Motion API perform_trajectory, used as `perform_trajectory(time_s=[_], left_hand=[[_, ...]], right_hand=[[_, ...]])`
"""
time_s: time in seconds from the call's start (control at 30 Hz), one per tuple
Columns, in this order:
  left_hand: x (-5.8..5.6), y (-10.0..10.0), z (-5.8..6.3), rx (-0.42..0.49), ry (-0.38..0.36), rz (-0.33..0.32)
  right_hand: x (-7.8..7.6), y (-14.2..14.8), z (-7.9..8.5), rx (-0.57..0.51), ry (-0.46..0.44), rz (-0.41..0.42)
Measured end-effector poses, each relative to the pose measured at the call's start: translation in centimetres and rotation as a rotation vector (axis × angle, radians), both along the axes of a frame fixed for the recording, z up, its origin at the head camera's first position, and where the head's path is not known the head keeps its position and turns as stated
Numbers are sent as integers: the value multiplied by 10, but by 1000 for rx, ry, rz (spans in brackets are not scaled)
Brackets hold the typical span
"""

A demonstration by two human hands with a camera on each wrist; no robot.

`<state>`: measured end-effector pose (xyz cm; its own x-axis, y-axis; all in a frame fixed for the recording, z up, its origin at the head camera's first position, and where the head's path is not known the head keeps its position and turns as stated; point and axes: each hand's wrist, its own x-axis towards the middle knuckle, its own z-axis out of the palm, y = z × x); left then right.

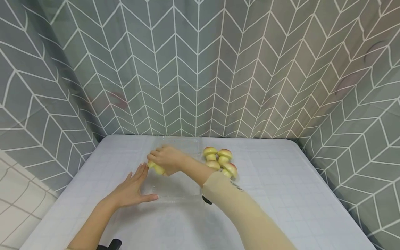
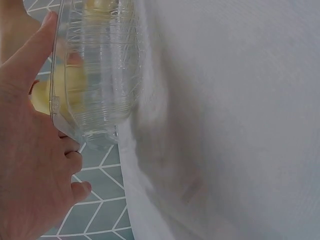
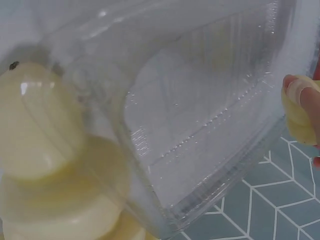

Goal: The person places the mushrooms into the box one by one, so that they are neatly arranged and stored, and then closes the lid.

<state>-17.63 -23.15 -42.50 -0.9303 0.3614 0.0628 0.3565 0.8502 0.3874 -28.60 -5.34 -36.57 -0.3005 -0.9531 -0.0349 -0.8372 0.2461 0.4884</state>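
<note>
A clear plastic container [image 1: 179, 189] with a hinged-looking far section [image 1: 181, 141] lies on the table. My right hand [image 1: 168, 158] reaches across and grips a yellow toy mushroom [image 1: 156, 168] over the container's left part. In the right wrist view my thumb shows against that mushroom [image 3: 296, 117]. At the container's left side my left hand [image 1: 132, 189] is spread, its fingers and thumb along the edge. The left wrist view has this hand [image 2: 30, 145] against the ribbed transparent wall [image 2: 102, 75]. Whether the held mushroom touches the container's bottom, I cannot tell.
Several yellow mushrooms with reddish cap tops [image 1: 223, 155] cluster just right of the container, close to my right forearm. A white cloth covers the table [image 1: 268, 205]. Grey chevron-patterned curtains [image 1: 200, 69] stand behind and on both sides.
</note>
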Motion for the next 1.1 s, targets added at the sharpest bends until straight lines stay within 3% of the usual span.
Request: perform_trajectory(time_s=[0.23,0.47,0.87,1.1], left_hand=[[0,1,2,-7,3,-3],[0,0,1,-8,-7,-5],[-3,0,1,-38,13,-4],[-2,1,2,-23,11,-8]], right_hand=[[1,0,-14,95,-14,-18],[7,-4,-28,185,66,-22],[11,-2,-31,128,114,-96],[7,5,-23,94,4,-158]])
